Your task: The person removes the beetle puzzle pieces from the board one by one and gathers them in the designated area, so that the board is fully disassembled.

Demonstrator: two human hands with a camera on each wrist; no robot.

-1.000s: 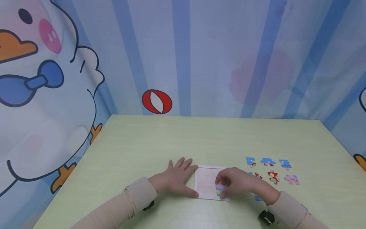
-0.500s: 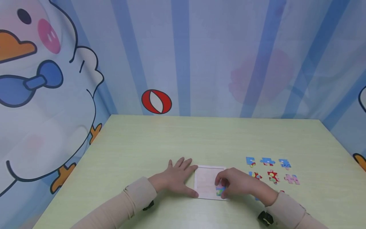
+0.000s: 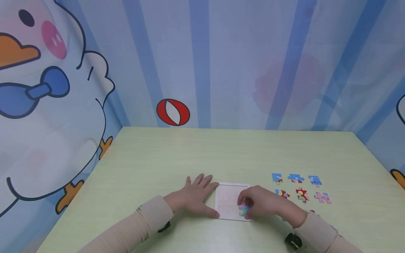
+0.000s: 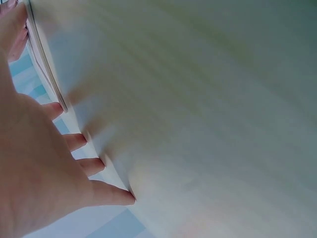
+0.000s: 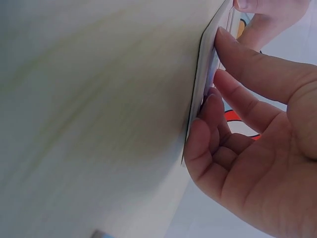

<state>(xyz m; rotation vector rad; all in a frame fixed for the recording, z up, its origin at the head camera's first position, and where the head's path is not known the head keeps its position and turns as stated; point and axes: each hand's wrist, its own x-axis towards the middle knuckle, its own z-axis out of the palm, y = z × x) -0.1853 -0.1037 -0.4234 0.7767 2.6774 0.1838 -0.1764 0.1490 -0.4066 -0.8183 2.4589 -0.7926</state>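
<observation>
A shallow white square puzzle tray [image 3: 227, 198] lies on the table near its front. My left hand [image 3: 197, 197] is spread flat beside it, with thumb and forefinger touching its left edge. In the left wrist view, the fingers [image 4: 94, 167] are straight and apart against the tabletop. At the tray's lower right corner, my right hand [image 3: 261, 202] pinches a pink, blue and green jigsaw piece [image 3: 243, 210] between thumb and curled forefinger. In the right wrist view, the thumb [image 5: 252, 64] and fingertips meet the tray's rim, and the piece is mostly hidden.
To the right, several loose jigsaw pieces lie in rows, among them a blue piece [image 3: 296, 178], a red piece [image 3: 302, 195] and a pink piece [image 3: 323, 198]. My right forearm partly covers the lowest row. A printed curtain [image 3: 231, 63] hangs behind the pale table [image 3: 177, 151].
My right hand has shifted very slightly at the tray's corner, with the jigsaw piece now lying squarer there. The left hand has stayed in place.
</observation>
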